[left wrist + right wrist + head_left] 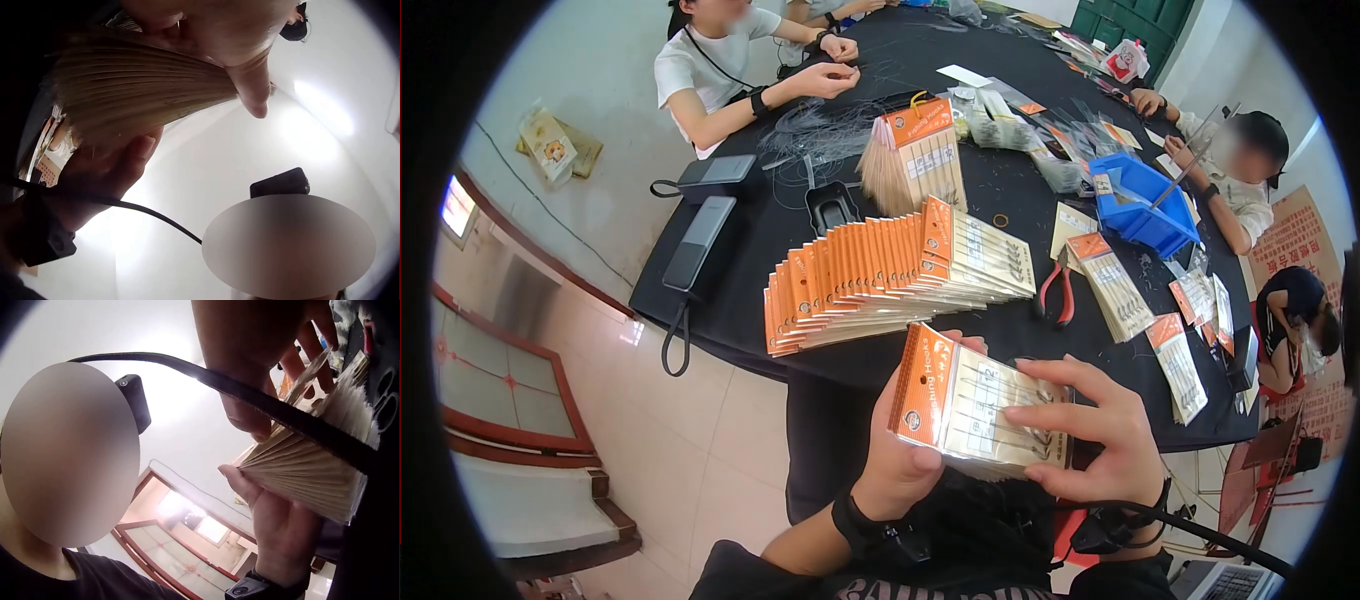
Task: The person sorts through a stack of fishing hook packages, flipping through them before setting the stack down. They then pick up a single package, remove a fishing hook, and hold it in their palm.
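Note:
A thick stack of fishing hook packets [980,400], with orange headers and clear sleeves over cards, is held above the lap in the head view. My left hand [900,478] grips its header end, with the thumb along the near side. My right hand [1115,430] holds the hook end, its fingers spread over the top packet and the sides. From the right wrist, the packets [306,469] fan out at their free ends, and an upper one stands apart from the rest near the right fingers [290,365]. The left wrist view shows the fanned edges [144,87] from below.
A long leaning row of packets [850,275] lies ahead on the black table [730,320], with another bundle [915,155] upright behind. Red-handled pliers [1057,290], a blue bin [1140,210], more packets [1112,285] and two power banks [703,240] surround it. Other people sit around the table.

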`<state>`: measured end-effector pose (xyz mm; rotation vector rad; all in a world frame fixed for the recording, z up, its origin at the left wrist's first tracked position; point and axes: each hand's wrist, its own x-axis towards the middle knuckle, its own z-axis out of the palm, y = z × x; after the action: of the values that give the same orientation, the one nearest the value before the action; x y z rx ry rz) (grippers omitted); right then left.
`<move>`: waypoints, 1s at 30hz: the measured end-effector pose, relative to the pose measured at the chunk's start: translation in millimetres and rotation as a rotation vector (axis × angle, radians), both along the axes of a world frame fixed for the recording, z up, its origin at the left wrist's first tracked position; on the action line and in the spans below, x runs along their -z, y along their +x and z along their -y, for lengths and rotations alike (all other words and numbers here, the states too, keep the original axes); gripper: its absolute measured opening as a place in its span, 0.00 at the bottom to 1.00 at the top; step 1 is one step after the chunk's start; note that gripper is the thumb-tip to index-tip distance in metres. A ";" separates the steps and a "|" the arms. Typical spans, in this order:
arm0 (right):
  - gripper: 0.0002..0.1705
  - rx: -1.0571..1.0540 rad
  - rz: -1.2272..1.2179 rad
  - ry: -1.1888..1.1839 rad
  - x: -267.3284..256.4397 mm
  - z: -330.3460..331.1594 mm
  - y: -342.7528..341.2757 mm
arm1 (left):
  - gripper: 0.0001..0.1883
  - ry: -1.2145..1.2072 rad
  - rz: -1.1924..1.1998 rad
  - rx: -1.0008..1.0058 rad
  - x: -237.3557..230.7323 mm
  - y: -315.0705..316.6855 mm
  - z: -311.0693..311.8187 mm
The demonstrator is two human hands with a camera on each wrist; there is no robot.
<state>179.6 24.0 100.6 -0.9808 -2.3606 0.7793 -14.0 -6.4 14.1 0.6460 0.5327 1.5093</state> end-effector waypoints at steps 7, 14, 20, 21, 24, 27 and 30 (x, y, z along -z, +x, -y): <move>0.28 -0.002 0.035 -0.012 -3.1 2.2 -0.1 | 0.64 0.007 -0.066 -0.003 -1.8 0.5 0.7; 0.28 -0.019 0.012 -0.025 -2.0 2.8 -0.3 | 0.62 0.012 -0.066 -0.007 -1.1 -0.1 1.6; 0.28 -0.019 0.013 -0.015 -1.8 3.5 -1.0 | 0.62 0.010 -0.059 -0.008 -2.1 0.0 1.8; 0.28 -0.019 0.013 -0.014 -1.6 3.7 -1.1 | 0.62 0.009 -0.059 -0.006 -1.9 -0.2 2.0; 0.28 -0.018 0.012 -0.014 -1.2 4.1 -1.4 | 0.60 0.057 0.035 0.020 5.5 -2.3 2.0; 0.28 -0.017 0.008 -0.018 -0.9 4.1 -1.6 | 0.60 0.080 0.089 0.036 8.1 -3.0 2.0; 0.28 -0.023 -0.001 -0.013 -0.4 3.9 -2.3 | 0.60 0.078 0.097 0.040 7.3 -3.2 2.6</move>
<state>177.3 20.1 101.0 -0.9600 -2.3728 0.8045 -17.3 -9.1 6.9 0.6359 0.3864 1.5214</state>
